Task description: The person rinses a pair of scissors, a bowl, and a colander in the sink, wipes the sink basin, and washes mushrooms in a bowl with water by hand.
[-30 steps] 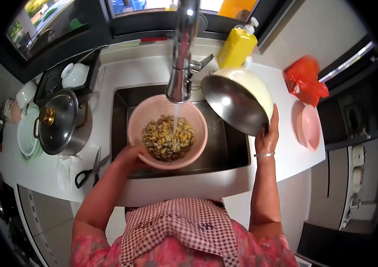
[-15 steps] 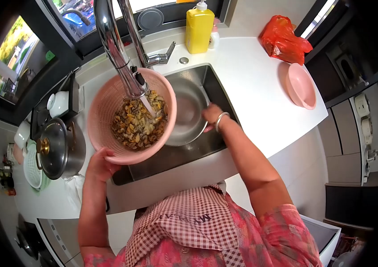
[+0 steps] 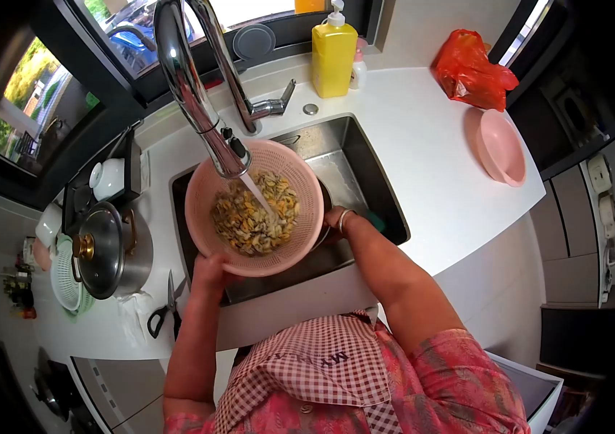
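Observation:
A pink colander (image 3: 202,195) full of shelled mussels (image 3: 255,217) is over the sink (image 3: 387,195), under water running from the chrome faucet (image 3: 229,152). My left hand (image 3: 211,272) grips the colander's rim at its lower left. At the colander's right side, my right hand (image 3: 335,219) has its fingers closed on the edge of a metal bowl (image 3: 322,235). Most of that bowl is hidden beneath the colander.
Left of the sink stand a lidded pot (image 3: 116,249), a green basket (image 3: 66,275) and black-handled scissors (image 3: 166,311). Behind the sink is a yellow bottle (image 3: 333,61). At the right are a red bag (image 3: 472,72) and a pink bowl (image 3: 501,148).
The metal bowl has gone from tilted above the counter down into the sink. The colander first moved left, then back right over the bowl.

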Tool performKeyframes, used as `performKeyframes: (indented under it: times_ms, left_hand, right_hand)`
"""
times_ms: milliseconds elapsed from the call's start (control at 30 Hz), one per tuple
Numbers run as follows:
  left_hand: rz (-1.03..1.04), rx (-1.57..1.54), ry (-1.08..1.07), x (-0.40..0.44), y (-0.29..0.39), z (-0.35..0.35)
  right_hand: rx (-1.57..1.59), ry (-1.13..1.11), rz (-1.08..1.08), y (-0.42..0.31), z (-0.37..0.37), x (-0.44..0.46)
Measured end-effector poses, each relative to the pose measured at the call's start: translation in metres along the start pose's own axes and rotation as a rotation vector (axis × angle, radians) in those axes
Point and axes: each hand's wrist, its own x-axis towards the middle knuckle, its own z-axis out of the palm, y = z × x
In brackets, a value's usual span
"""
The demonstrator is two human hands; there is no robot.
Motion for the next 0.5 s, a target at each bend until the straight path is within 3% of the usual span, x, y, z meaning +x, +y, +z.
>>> performKeyframes:
  times_ms: [33,100,133,200,400,500]
  left_hand:
    - [0.12,0.051,0.045,0.003,-0.001,0.002]
    - [0.361,0.156,0.13,0.005,0.002,0.011]
    - [0.625,0.349,0.232,0.009,0.005,0.012]
    - [1.154,0.737,0.431,0.016,0.013,0.018]
    - [1.038,0.777,0.425,0.008,0.022,0.041]
    - [1.11,0.789,0.428,0.015,0.02,0.038]
  right_hand:
    - [-0.427,0.013,-0.219,0.003,-0.007,-0.003]
    - [-0.876,-0.065,-0.439,-0.002,-0.012,-0.005]
    - [-1.079,-0.072,-0.57,-0.004,-0.015,-0.006]
    - [-1.119,-0.145,-0.566,-0.003,-0.015,-0.004]
    - [-1.069,-0.088,-0.544,-0.001,-0.011,0.001]
    - [-1.025,-0.081,-0.454,-0.006,-0.009,0.001]
